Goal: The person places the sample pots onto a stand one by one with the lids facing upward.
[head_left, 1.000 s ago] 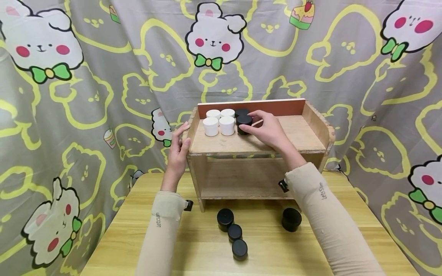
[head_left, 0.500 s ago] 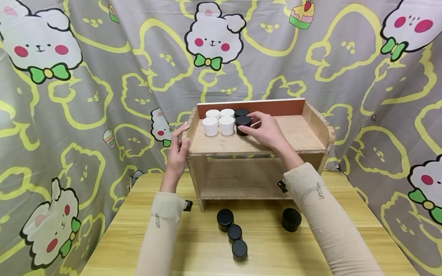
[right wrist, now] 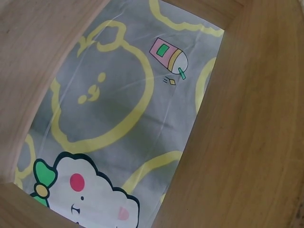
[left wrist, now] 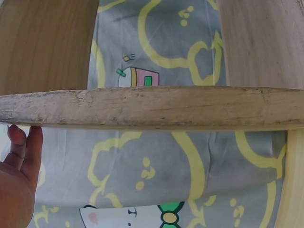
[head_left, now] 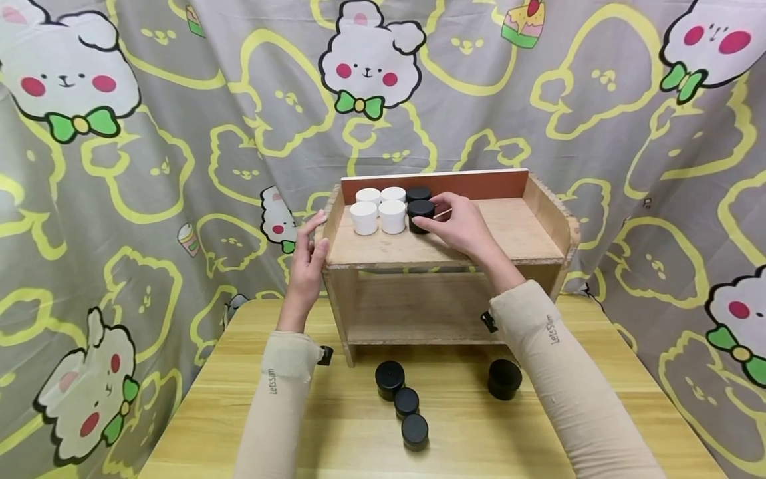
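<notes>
Head, blk jar (head_left: 421, 209), wht jars (head_left: 392, 217) alongside

I count six black jars (head_left: 421, 208): one in the grip of the right hand (head_left: 456, 225), one just behind that, four on the one table (head_left: 335, 426) below. There are four white jars (head_left: 364, 218), all left of the grip; one wooden shelf unit (head_left: 514, 226) beneath it; and two hands, counting the left hand (head_left: 306, 269).

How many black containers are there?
6. On the shelf: front container pinched by the right hand, rear container behind it. On the table: far container, middle container and near container lined up; lone container at right. Others may be hidden.
</notes>
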Motion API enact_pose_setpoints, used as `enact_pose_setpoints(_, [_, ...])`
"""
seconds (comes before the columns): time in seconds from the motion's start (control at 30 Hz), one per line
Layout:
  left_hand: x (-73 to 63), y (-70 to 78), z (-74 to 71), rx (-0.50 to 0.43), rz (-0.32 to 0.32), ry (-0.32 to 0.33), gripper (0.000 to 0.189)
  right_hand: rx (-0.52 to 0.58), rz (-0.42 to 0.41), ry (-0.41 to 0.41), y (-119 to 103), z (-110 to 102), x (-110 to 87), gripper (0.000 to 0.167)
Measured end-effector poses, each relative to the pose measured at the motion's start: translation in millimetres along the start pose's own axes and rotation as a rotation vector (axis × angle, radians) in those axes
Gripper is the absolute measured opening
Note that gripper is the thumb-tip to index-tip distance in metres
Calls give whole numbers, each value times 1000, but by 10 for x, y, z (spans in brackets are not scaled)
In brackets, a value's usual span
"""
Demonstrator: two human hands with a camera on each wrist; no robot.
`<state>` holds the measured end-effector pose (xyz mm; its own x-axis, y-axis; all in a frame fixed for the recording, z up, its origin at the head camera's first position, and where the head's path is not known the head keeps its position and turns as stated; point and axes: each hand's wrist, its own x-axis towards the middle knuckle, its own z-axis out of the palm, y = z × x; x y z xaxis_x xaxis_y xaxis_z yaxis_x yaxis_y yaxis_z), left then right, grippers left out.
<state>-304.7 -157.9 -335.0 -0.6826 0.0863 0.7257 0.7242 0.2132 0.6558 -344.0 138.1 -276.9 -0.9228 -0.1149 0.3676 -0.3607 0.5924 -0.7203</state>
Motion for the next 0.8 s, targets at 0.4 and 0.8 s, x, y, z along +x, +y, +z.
enact_pose_setpoints(0.4, [31,-410,-23,-9,-13,10,48,-8,1,-9,23,3,9,58])
enact_pose_setpoints(0.8, [17,-430,-43,1,9,1,46,-14,-6,-13,40,7,8,57])
